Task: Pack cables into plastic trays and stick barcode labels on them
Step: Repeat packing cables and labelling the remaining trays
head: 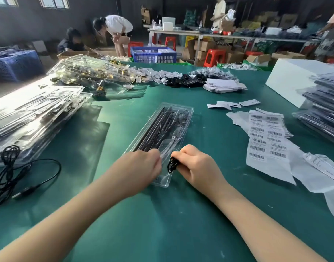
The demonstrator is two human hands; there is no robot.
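Right hand [195, 163] pinching a small coiled black cable [172, 164] over the near end of the clear plastic tray [160, 133] on the green surface [162, 224], left hand [141, 167] curled gripping that tray's near edge, barcode label sheets [266, 137] right of the tray

Place: a packing workshop or warehouse.
Evidence: cardboard boxes [204, 48] and blue crates [153, 54] are stacked around long worktables [228, 37].
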